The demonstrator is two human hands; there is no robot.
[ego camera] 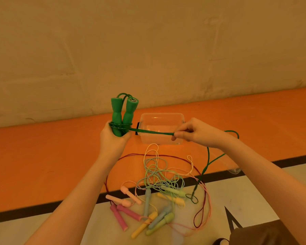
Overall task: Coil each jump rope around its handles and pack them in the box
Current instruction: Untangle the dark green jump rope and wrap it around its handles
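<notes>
Two green handles [124, 117] stood upright, gripped in my left hand [113, 138], few turns already wound. Right hand [193, 133] pinched green rope [152, 132] taut before clear box [162, 128]. Judged coiling barely begun; next wrap needed steady tension, slack fed from floor. Pastel ropes [154, 188] lay untouched.

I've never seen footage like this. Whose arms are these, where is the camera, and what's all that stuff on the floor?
No machine here: a person wears a camera on the head, looking down at their own arms. The left hand grips two green handles upright, with a few turns of green rope wound round them. The right hand pinches that rope, stretched between the hands. Behind stands a clear plastic box, seemingly empty. On the floor lies a tangle of pastel jump ropes awaiting coiling.
</notes>
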